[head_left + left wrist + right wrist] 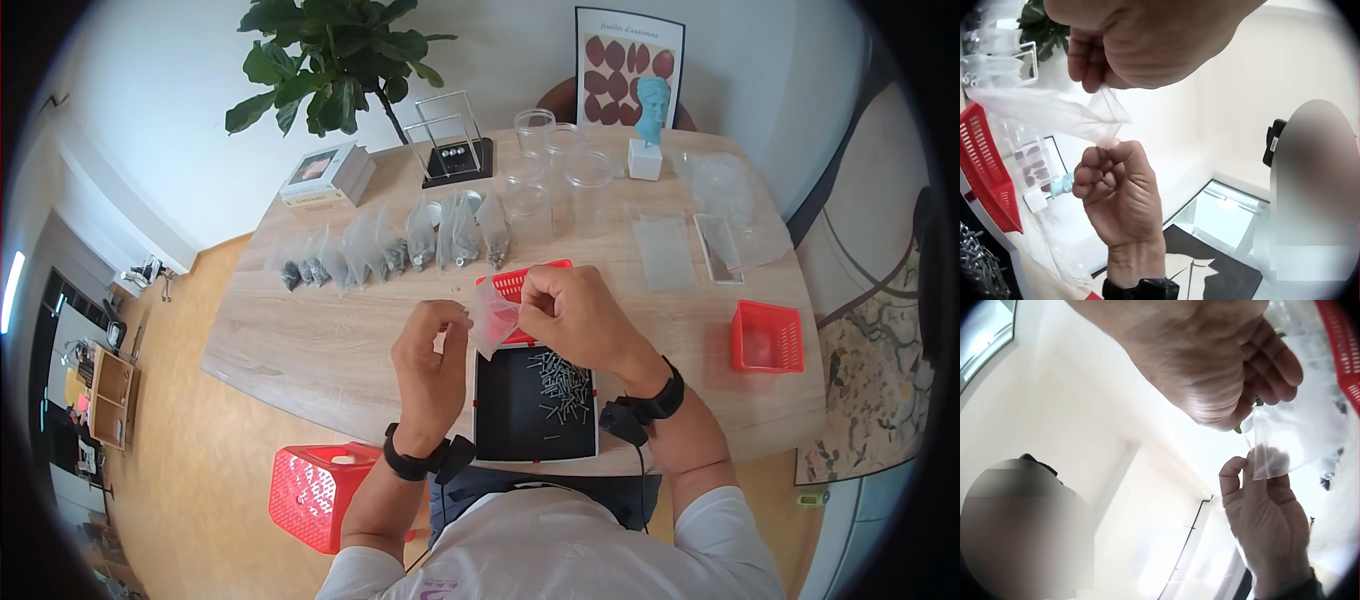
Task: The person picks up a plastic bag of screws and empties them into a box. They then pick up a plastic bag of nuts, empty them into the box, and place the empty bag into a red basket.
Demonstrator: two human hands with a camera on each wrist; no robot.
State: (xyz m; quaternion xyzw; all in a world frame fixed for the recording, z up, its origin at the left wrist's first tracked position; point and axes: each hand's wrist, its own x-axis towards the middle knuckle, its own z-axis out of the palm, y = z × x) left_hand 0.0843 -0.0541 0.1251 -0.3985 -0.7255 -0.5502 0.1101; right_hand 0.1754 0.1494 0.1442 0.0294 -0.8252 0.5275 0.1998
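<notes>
A clear plastic bag [492, 318] is stretched between my two hands, above the front end of a red basket [507, 284]. My left hand [430, 365] pinches one edge of the bag, its fingers showing through the film in the right wrist view. At the opposite edge, my right hand [580, 315] pinches the plastic between thumb and curled fingers. No contents show in this bag [1054, 112]. Below the hands lies a black tray [510, 410] with a heap of metal screws [562, 385] along its right side.
Several filled plastic bags [385, 245] stand in a row behind. Clear plastic cups [588, 190], a Newton's cradle [458, 155] and a blue bust [652, 110] are farther back. Flat bags [663, 255] and another red basket [767, 338] lie right. A red stool [310, 490] stands by the table.
</notes>
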